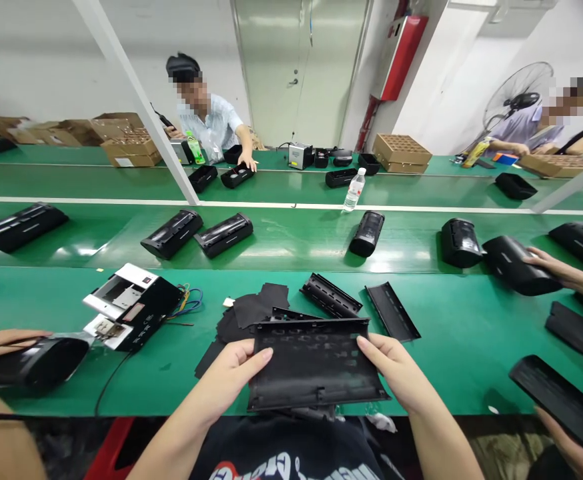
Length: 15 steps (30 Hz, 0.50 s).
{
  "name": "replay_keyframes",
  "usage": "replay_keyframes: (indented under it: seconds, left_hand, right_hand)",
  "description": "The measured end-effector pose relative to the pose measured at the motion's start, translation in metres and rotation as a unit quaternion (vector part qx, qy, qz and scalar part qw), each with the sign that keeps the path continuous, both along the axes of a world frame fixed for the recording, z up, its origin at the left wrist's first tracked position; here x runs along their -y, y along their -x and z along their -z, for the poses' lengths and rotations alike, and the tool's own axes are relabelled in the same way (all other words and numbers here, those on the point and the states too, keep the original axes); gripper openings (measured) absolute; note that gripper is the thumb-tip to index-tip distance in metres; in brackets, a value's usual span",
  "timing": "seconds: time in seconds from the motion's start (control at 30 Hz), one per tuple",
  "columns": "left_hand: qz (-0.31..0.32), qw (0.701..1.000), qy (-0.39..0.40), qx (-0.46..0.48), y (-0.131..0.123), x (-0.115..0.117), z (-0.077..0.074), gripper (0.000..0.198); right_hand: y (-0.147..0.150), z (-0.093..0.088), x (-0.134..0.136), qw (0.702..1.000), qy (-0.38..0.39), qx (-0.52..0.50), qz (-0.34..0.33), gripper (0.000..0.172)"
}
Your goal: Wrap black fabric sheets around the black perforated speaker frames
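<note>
I hold a flat black plastic panel [314, 363] over the near edge of the green table [461, 333]. My left hand [229, 373] grips its left edge, thumb on top. Its right edge is gripped by my right hand [396, 370], fingers curled around it. Just behind the panel lie thin black pads [254, 307] and two more black panels [330, 295] [392, 311].
A black-and-white device with coloured wires [131, 308] sits to the left. Black speaker-like housings [224, 235] [366, 233] lie on the middle belt beside a water bottle [354, 190]. Co-workers' hands hold black parts at left [1, 341] and right [551, 267]. Cardboard boxes [401, 152] stand beyond.
</note>
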<state>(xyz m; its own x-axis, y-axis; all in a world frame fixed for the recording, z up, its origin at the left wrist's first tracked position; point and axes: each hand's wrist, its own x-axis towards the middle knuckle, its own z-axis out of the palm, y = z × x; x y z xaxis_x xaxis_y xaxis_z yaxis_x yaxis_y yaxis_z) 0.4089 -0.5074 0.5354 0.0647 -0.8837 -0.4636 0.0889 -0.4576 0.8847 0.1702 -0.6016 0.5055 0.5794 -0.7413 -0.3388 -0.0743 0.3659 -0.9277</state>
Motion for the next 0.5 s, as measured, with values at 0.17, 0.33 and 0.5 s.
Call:
replay_keyframes:
  seconds: [0.17, 0.33, 0.5]
  left_hand:
    - [-0.018, 1.0, 0.008, -0.006, 0.001, 0.0, -0.006, 0.035]
    - [-0.002, 1.0, 0.014, -0.021, -0.001, 0.0, -0.01, 0.038]
    - [0.013, 1.0, 0.018, -0.011, -0.006, 0.003, -0.009, 0.038]
  right_hand:
    - [0.0, -0.004, 0.005, 1.0, 0.018, 0.02, -0.015, 0.03]
    - [0.005, 0.004, 0.01, 0.997, 0.038, -0.033, 0.055, 0.046]
    - [0.007, -0.001, 0.021, 0.986, 0.131, -0.103, -0.004, 0.031]
